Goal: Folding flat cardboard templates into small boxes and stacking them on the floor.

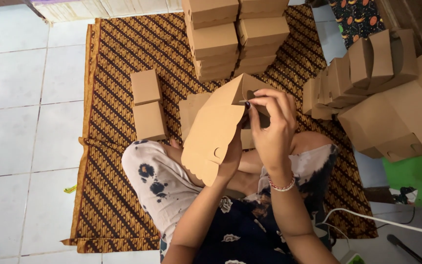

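While two closed boxes [147, 103] lie alongside, both hands grasp one half-folded cardboard box [211, 132], left [231, 155], right [269, 128].

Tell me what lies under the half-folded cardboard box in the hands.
Under the half-folded box lie a flat cardboard blank, the patterned mat and the person's knees. The left hand supports it from below, mostly covered; the right hand pinches its tab. Its inside is hidden.

White glazed floor tiles [20, 122] with grey grout lines cover the left side. Over them lies a brown patterned mat [118, 63] with a plain ochre border (its lower edge frayed). A white cable [382, 221] trails at lower right, beside a green surface [418, 176].
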